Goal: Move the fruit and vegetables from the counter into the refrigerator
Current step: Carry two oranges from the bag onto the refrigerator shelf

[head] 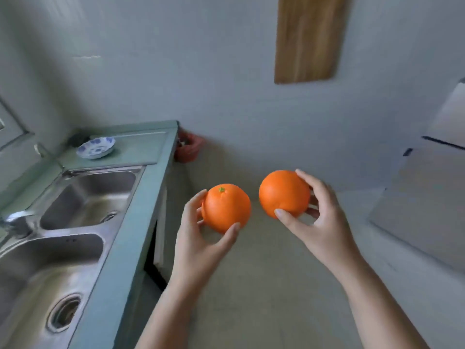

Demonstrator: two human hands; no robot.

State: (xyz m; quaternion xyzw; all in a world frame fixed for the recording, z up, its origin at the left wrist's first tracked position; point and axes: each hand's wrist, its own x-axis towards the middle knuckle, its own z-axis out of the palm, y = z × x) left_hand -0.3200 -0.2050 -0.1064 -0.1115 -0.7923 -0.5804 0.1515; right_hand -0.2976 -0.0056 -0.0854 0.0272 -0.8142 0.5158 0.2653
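Observation:
I carry two oranges above the tiled floor. My left hand (198,238) grips one orange (227,207) with its small green stem facing up, thumb below and fingers at its left side. My right hand (319,217) grips the other orange (283,193) from the right, thumb on its lower front, fingertips over its top. The two fruits are side by side and apart. The white refrigerator (425,197) stands at the right edge, its doors closed. The green counter (148,197) runs along the left.
A steel double sink (70,222) with a tap is set in the counter. A blue-and-white bowl (95,147) sits at the counter's far end. A red bin (187,147) stands in the floor corner. A wooden board (309,39) hangs on the wall.

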